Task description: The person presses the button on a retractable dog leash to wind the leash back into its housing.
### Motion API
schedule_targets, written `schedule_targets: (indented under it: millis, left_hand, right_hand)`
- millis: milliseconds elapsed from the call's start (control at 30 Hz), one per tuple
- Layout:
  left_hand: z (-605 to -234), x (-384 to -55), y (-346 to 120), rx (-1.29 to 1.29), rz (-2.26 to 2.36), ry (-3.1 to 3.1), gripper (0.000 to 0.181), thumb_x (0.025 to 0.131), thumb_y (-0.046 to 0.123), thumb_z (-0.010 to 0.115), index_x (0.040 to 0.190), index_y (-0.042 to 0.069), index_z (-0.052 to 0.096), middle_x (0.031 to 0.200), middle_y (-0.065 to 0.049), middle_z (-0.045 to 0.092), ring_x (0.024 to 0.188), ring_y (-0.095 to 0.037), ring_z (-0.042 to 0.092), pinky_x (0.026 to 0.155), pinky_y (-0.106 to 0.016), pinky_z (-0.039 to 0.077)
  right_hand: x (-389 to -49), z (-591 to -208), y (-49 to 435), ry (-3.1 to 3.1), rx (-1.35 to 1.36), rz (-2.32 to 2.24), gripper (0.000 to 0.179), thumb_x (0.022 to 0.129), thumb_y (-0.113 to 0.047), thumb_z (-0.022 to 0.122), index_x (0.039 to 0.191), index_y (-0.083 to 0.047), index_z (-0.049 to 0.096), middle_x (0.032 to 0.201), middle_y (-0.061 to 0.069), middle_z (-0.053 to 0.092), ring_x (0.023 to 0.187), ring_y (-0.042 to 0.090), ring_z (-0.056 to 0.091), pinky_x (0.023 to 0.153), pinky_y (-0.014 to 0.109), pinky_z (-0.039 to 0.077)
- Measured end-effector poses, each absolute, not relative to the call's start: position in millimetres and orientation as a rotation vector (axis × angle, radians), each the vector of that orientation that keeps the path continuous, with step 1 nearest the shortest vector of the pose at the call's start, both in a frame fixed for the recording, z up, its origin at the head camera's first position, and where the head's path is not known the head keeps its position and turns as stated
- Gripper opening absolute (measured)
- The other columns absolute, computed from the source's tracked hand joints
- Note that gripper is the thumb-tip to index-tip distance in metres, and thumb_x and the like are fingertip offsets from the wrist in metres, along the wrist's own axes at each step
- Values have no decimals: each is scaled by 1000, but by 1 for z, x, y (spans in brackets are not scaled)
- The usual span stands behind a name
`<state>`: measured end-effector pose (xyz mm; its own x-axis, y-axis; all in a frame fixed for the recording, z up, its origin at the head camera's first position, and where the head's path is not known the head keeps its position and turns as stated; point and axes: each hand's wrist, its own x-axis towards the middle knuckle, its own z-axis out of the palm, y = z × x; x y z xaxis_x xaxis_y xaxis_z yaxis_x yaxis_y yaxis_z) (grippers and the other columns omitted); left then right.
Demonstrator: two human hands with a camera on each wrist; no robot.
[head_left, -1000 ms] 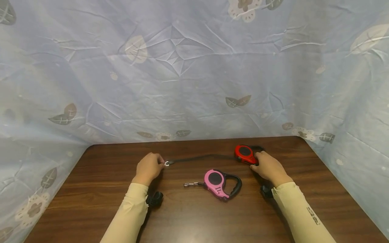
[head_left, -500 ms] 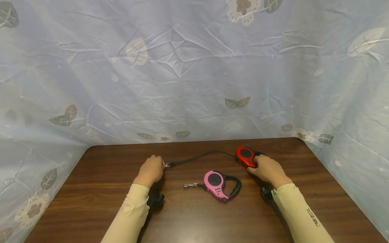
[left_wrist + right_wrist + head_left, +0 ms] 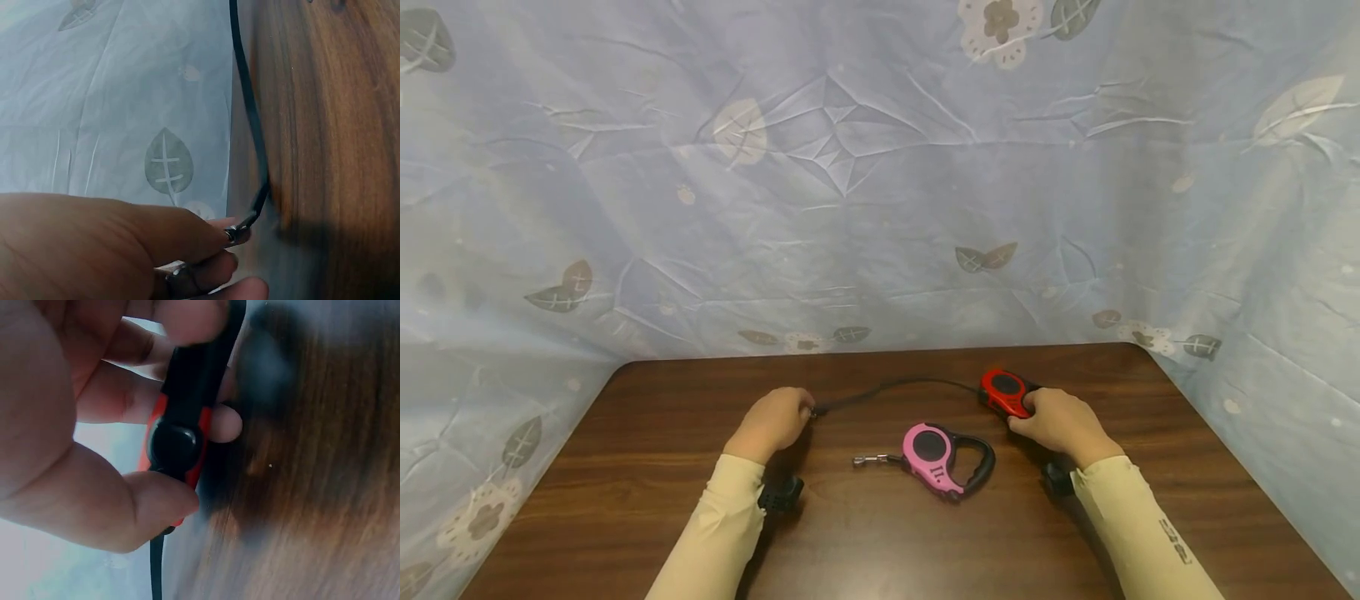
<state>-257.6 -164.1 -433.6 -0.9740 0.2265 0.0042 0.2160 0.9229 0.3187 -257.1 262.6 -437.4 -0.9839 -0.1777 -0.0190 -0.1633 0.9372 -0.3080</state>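
A red retractable dog leash (image 3: 1005, 388) with a black centre is in my right hand (image 3: 1063, 422) at the right of the table. In the right wrist view my fingers curl round its black handle (image 3: 199, 375), and the thumb lies by the round black button (image 3: 175, 445). Its black strap (image 3: 898, 382) runs left in a slack curve to my left hand (image 3: 775, 421). There the thumb and fingers pinch the metal clip (image 3: 234, 234) at the strap's end, partly hidden by the fingers. A pink retractable leash (image 3: 934, 460) lies between the hands, touched by neither.
The pink leash's metal clip (image 3: 871, 459) points left on the brown wooden table (image 3: 880, 542). A pale blue patterned cloth (image 3: 880, 208) hangs behind the table and along both sides. Black wrist cameras (image 3: 781, 494) sit under both forearms.
The strap has gone from nearly straight to a slack arc. My right hand has tilted the red leash and brought it slightly nearer. My left hand has turned, covering more of the clip.
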Motion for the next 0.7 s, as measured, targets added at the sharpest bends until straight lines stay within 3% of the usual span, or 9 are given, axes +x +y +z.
schedule_targets:
  millis: [133, 300, 533, 700]
  left_hand:
    - [-433, -259, -164, 337, 559, 3023, 18, 101, 9, 64, 113, 3, 76, 118, -15, 72, 113, -37, 67, 98, -52, 53]
    - [-432, -259, -164, 293, 662, 3036, 18, 95, 12, 75, 110, 2, 76, 110, -13, 74, 97, -31, 71, 86, -47, 58]
    - [-433, -257, -167, 258, 645, 3085, 20, 93, 19, 78, 104, 3, 79, 106, -12, 77, 92, -33, 73, 82, -49, 59]
    - [-433, -257, -170, 256, 558, 3093, 13, 92, 14, 79, 98, 3, 79, 103, -13, 77, 91, -34, 73, 81, -50, 59]
  right_hand:
    - [-256, -436, 262, 3002, -257, -551, 25, 93, -35, 71, 86, -12, 66, 75, 1, 61, 63, 18, 53, 57, 33, 40]
    - [-256, -436, 261, 2949, -213, -642, 28, 97, -36, 66, 95, -8, 67, 69, 2, 62, 53, 16, 60, 51, 32, 45]
    - [-256, -437, 261, 2972, -220, -595, 32, 98, -39, 64, 96, -7, 68, 69, 0, 62, 54, 15, 60, 51, 33, 44]
    - [-255, -435, 260, 3014, -242, -531, 31, 98, -40, 64, 92, -10, 68, 66, -1, 60, 56, 16, 55, 53, 33, 41]
